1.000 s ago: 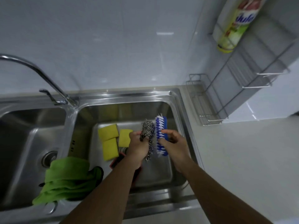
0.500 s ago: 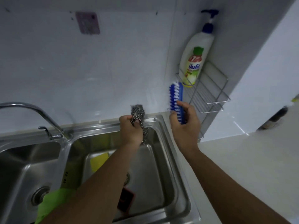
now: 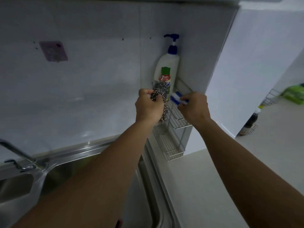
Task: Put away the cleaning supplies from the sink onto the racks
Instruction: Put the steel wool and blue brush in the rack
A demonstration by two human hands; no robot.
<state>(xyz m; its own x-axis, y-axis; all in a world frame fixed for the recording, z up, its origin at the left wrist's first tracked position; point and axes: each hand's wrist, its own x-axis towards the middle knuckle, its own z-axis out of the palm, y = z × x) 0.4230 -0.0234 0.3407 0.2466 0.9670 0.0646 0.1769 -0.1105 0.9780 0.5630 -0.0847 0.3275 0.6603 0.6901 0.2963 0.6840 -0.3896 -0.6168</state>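
Over the wire rack (image 3: 178, 120), your left hand (image 3: 148, 108) clutches the steel scourer (image 3: 160, 93); your right hand (image 3: 194, 106) pinches the blue brush (image 3: 176, 97), seemingly lowering it onto the upper shelf.

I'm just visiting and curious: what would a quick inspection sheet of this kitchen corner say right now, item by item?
Surface: pale countertop beside a steel sink; bare where visible.
Job's things: steel wool scourer and blue-and-white scrub brush, both held up at the wire rack.
Clutter: pump bottle and a smaller green-capped bottle standing on the rack's upper tier; lower tier looks bare.
Hands: left hand closed on the scourer; right hand closed on the brush.
Cables: nothing seen.
Surroundings: tiled wall, faucet, pink wall pad, a dark bottle far right.
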